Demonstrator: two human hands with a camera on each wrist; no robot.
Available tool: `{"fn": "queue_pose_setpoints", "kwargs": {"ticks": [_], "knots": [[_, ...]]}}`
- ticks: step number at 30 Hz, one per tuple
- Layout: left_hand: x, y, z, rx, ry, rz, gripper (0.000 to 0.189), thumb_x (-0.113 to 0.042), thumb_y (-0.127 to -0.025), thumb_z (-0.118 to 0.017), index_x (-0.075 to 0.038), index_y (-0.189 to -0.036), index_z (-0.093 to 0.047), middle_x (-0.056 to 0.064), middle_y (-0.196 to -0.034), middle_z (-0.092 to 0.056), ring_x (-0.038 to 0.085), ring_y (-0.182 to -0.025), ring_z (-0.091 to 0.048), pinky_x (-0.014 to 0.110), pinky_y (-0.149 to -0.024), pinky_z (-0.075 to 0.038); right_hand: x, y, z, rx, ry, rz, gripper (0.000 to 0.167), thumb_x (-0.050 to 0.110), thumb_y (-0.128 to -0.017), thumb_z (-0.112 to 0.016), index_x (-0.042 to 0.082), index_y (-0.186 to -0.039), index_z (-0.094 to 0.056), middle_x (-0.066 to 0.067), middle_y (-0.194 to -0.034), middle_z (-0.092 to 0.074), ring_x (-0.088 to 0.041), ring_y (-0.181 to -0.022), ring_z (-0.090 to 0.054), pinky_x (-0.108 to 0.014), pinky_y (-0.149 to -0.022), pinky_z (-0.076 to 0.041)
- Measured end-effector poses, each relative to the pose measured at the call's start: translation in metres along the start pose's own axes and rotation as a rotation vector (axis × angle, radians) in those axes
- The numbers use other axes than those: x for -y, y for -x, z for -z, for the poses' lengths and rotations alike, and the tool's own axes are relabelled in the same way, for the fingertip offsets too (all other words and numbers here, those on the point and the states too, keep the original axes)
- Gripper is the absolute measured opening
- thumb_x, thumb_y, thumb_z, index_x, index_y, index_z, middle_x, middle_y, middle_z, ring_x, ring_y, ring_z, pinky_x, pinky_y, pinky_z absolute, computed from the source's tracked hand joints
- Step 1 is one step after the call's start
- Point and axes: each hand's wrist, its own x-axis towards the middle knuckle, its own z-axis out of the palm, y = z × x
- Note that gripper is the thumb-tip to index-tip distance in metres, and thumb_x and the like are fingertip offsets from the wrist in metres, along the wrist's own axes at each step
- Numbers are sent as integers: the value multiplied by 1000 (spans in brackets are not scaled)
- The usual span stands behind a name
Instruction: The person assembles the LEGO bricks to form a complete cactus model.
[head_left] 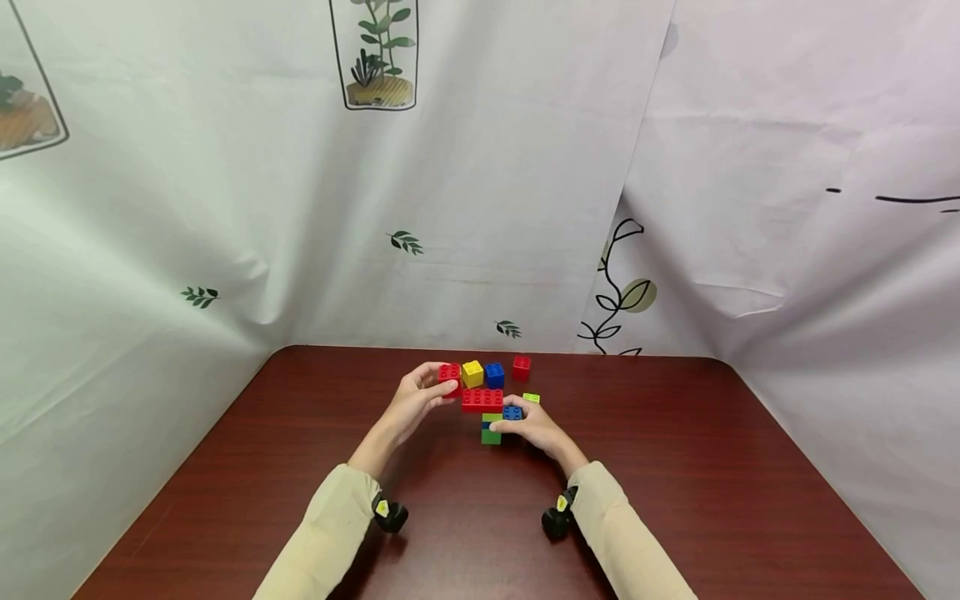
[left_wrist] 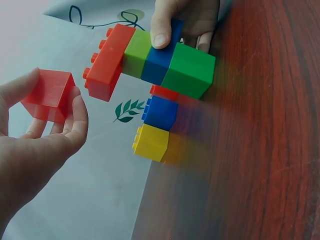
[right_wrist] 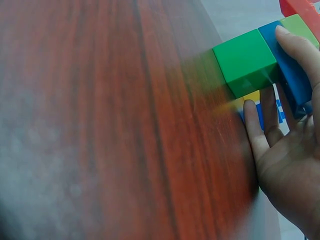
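Observation:
My left hand (head_left: 407, 406) holds a red toy building brick (head_left: 449, 374) between thumb and fingers, left of the stack and apart from it. My right hand (head_left: 536, 425) pinches a blue brick (left_wrist: 161, 65) within a small stack. That stack has a green brick (left_wrist: 190, 70) at the bottom, the blue one over it, a lime brick (left_wrist: 135, 54) above, and a long red brick (left_wrist: 110, 61) on top. The long red brick reaches out to the left past the bricks under it. In the right wrist view, the thumb presses the blue brick's side.
Behind the stack on the brown table (head_left: 675, 483) stand a yellow brick (head_left: 472, 374), a blue brick (head_left: 494, 376) and a smaller red brick (head_left: 521, 367). A lime brick (head_left: 531, 398) shows beyond the right hand. White patterned cloth (head_left: 480, 208) hangs along the table's back edge.

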Motion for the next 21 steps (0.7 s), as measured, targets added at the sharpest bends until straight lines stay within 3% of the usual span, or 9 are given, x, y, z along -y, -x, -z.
{"fn": "queue_pose_setpoints", "kwargs": {"ticks": [9,15,21], "knots": [[0,2,1,32,-19,-10,36,-9,-94,-61,-2,-127,-48,0,-110,-59,13,-100,-61,42,-98,-53,3,2,0,17,-18,3,41,25,-89,-71,8,-123,-56,-6,-107,-68,-13,-89,-60,-30,-86,-51],[-1,2,2,43,-44,-16,39,-11,-94,-62,-3,-129,-47,5,-118,-56,14,-103,-59,32,-93,-55,26,18,1,42,-20,-1,39,22,-89,-71,5,-121,-57,-7,-108,-68,-13,-90,-60,-37,-92,-52],[1,3,-1,59,-53,-14,38,-10,-93,-61,-3,-129,-47,6,-118,-58,13,-104,-59,40,-99,-53,23,15,1,40,-19,-13,40,23,-89,-70,6,-123,-57,-9,-113,-67,-13,-92,-60,-40,-96,-51]]}}
